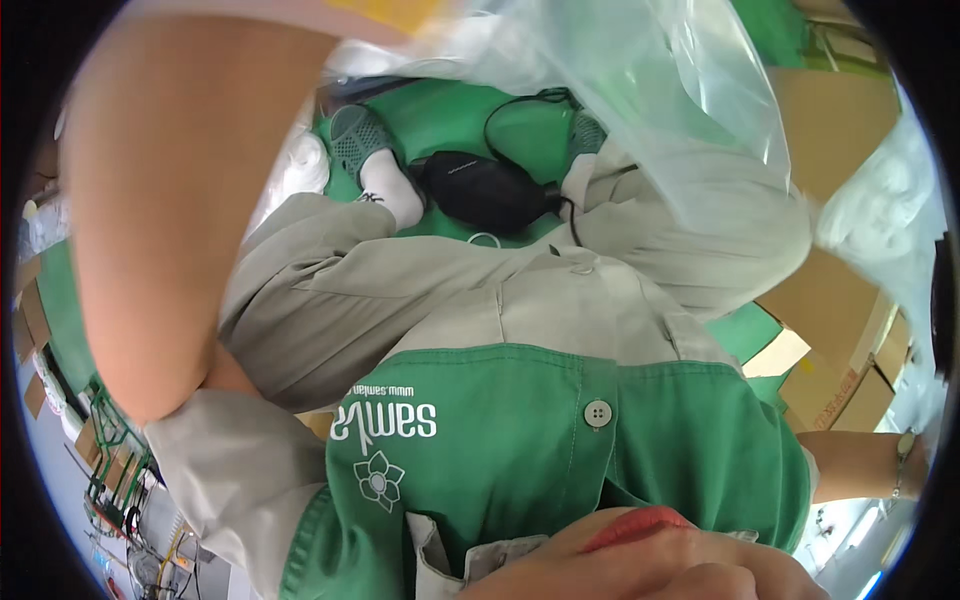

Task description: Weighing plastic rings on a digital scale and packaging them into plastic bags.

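My left forearm [190,200] is raised on the left side and runs up to the top edge, blurred by motion. My left hand cannot be made out there. Close to that arm, a large clear plastic sheet or bag [650,90] hangs across the top and upper right. A blurred yellow patch [390,12] shows at its upper left end. My right forearm [850,465], with a thin bracelet [900,465] at the wrist, stretches out to the right rim. My right hand lies beyond the picture. Whether either hand holds anything is hidden.
Between my feet lies a black pouch-like object [485,190] with a cord, on a green surface [450,110]. Cardboard boxes [835,120] and another clear plastic bag [880,200] stand at the right. A green wire rack [110,450] and loose cables [170,545] are at lower left.
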The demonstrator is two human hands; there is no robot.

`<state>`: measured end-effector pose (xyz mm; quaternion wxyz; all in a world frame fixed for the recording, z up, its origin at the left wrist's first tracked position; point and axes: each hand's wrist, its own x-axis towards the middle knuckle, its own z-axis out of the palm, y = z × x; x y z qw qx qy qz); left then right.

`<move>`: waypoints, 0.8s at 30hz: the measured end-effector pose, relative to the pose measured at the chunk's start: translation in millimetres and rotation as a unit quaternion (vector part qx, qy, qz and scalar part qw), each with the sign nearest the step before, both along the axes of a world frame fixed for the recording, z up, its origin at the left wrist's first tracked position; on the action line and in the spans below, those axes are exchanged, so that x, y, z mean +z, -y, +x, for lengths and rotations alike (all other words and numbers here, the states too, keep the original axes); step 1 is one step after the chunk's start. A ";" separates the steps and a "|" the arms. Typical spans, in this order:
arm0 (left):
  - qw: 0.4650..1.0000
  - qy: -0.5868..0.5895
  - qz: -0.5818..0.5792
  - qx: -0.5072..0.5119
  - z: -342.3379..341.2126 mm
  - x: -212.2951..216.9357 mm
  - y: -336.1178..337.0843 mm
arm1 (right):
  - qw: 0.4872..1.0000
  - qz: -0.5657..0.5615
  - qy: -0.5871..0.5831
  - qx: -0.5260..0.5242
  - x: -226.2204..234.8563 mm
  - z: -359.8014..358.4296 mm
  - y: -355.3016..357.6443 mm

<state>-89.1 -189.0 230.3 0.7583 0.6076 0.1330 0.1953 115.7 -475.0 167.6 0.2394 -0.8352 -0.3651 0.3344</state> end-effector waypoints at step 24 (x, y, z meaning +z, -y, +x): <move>0.998 -0.015 0.017 -0.060 18.5 -156.1 94.7 | 0.850 0.221 -0.412 -0.244 -112.3 -80.8 -66.3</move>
